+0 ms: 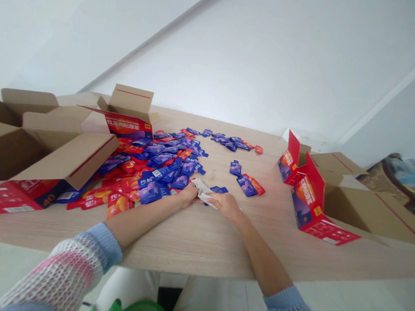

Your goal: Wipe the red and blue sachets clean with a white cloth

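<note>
Knit sleeves (pixel 78 258) are seen nearest the camera, striped white and pink with pale blue cuffs, and both forearms (pixel 147 220) are stretched out over the tabletop (pixel 188 243).

So, a crumpled white piece (pixel 202 189) is held right between the two hands; whether it's paper, cloth or wrapping can't be told. It's angled kinda slantwise, its long axis tipped from far left to near right, with the far end gripped by the left hand (pixel 188 195) and the near end pinched by the right hand (pixel 225 204). Both hands are closed on it, pretty close together, so neither one is really nearer. Some of the fingertips are hidden tho.

Just behind the piece, a blue pouch (pixel 220 189) is partly covered.

Off to the left, a big heap of red and blue pouches (pixel 163 160) is spread right up to the left hand, so that's the hand placed nearer the heap. A few loose pouches (pixel 247 186) are scattered out past the right hand.

Further left, open cartons (pixel 18 198) are set by the heap, and a couple more red boxes (pixel 336 231) are parked on the right, well apart from the hands.
</note>
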A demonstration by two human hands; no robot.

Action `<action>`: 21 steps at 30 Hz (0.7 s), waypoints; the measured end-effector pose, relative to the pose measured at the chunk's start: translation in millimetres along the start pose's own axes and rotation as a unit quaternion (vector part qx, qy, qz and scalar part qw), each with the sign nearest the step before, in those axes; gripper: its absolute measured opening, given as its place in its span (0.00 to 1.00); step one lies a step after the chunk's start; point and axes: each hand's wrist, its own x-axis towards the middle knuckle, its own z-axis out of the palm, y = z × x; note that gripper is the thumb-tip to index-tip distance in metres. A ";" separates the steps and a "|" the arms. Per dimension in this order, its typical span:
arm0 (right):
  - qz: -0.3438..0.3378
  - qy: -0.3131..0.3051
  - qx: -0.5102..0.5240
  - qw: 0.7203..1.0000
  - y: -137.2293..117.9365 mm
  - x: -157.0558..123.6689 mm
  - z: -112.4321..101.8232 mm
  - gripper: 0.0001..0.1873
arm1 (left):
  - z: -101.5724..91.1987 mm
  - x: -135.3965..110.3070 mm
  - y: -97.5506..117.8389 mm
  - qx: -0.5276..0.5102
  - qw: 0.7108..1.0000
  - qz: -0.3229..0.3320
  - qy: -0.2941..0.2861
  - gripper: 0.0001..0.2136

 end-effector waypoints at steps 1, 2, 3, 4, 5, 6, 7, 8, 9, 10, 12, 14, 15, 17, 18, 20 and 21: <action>0.020 -0.001 -0.005 1.000 3.3 1.3 -0.2 0.20 | 0.2 0.4 0.1 0.002 1.000 -0.005 0.001 0.13; 0.042 0.001 -0.011 0.999 7.9 2.8 0.0 0.20 | 0.6 0.6 0.5 0.007 1.000 -0.008 0.002 0.12; 0.066 0.003 -0.019 0.998 13.4 4.6 0.4 0.20 | 1.3 0.4 1.1 0.015 1.000 -0.008 0.002 0.11; 0.091 0.006 -0.030 0.995 19.7 6.5 1.0 0.20 | 2.2 0.0 1.7 0.025 1.000 -0.006 0.005 0.10; 0.117 0.007 -0.043 0.992 26.3 8.3 1.6 0.20 | 3.3 -0.6 2.2 0.036 0.999 -0.003 0.013 0.09; 0.140 0.010 -0.057 0.988 32.9 10.0 2.0 0.20 | 4.4 -1.1 2.5 0.046 0.999 0.000 0.025 0.09; 0.160 0.015 -0.072 0.984 39.1 11.3 2.1 0.20 | 5.5 -1.6 2.5 0.054 0.998 0.000 0.040 0.09; 0.175 0.022 -0.085 0.981 44.6 12.2 1.8 0.20 | 6.4 -1.8 2.3 0.058 0.997 -0.001 0.055 0.10; 0.189 0.030 -0.097 0.977 49.2 12.5 1.2 0.20 | 7.1 -1.7 2.0 0.058 0.996 -0.004 0.066 0.12; 0.199 0.036 -0.105 0.974 52.6 12.3 0.3 0.20 | 7.5 -1.4 1.5 0.056 0.996 -0.008 0.074 0.13; 0.216 0.045 -0.117 0.968 55.5 10.5 -1.4 0.21 | 7.6 -0.4 0.4 0.047 0.995 -0.016 0.081 0.14; 0.227 0.049 -0.127 0.964 53.1 7.1 -1.9 0.23 | 7.3 0.5 -0.3 0.034 0.995 -0.019 0.086 0.15; 0.229 0.052 -0.130 0.963 49.8 5.2 -1.4 0.23 | 7.2 0.6 -0.5 0.027 0.996 -0.019 0.088 0.15; 0.227 0.055 -0.127 0.964 39.7 1.8 1.2 0.23 | 7.3 0.3 -0.6 0.011 0.996 -0.016 0.089 0.15; 0.223 0.057 -0.121 0.965 33.0 0.6 3.2 0.22 | 7.5 -0.1 -0.4 0.003 0.996 -0.014 0.086 0.15; 0.198 0.063 -0.097 0.973 17.8 -0.3 7.6 0.21 | 7.5 -1.2 0.6 -0.014 0.997 -0.010 0.072 0.14; 0.171 0.067 -0.079 0.980 10.0 -0.1 9.7 0.20 | 7.1 -1.8 1.4 -0.022 0.998 -0.009 0.062 0.12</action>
